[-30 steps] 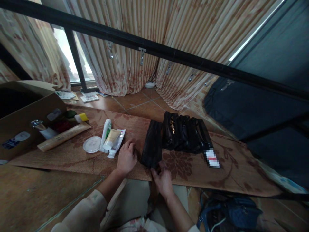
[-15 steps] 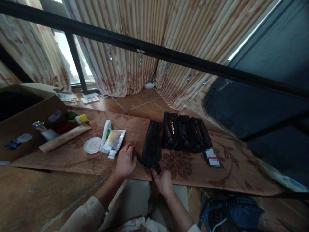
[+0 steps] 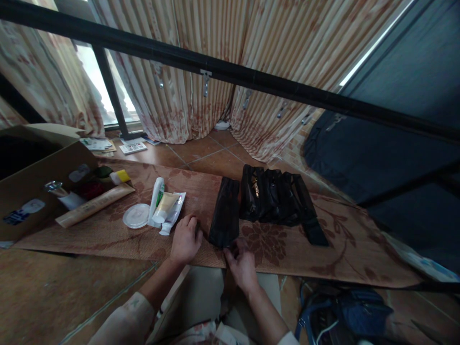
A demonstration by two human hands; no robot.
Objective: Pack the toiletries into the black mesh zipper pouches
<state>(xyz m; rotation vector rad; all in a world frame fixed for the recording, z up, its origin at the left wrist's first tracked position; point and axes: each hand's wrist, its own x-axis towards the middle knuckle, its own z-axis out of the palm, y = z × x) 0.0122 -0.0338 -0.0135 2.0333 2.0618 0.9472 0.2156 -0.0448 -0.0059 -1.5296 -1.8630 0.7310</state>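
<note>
The left hand (image 3: 186,240) is drawing slightly back, loosely curled, its hold unclear. The black pouch (image 3: 224,212) is lying on the bench (image 3: 199,189) just beyond the right grip (image 3: 243,261), half-curled at its near end, any pinch unclear.

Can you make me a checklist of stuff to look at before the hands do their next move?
1. Black pouch lying on the cloth: ok.
2. Right grip at the pouch's near end: ok.
3. Right grip closed firmly on it: cannot tell, the fingertips are hard to see.
4. Left grip on the pouch: not ok, it's beside it.
5. Tubes away from the pouch: ok.
</note>
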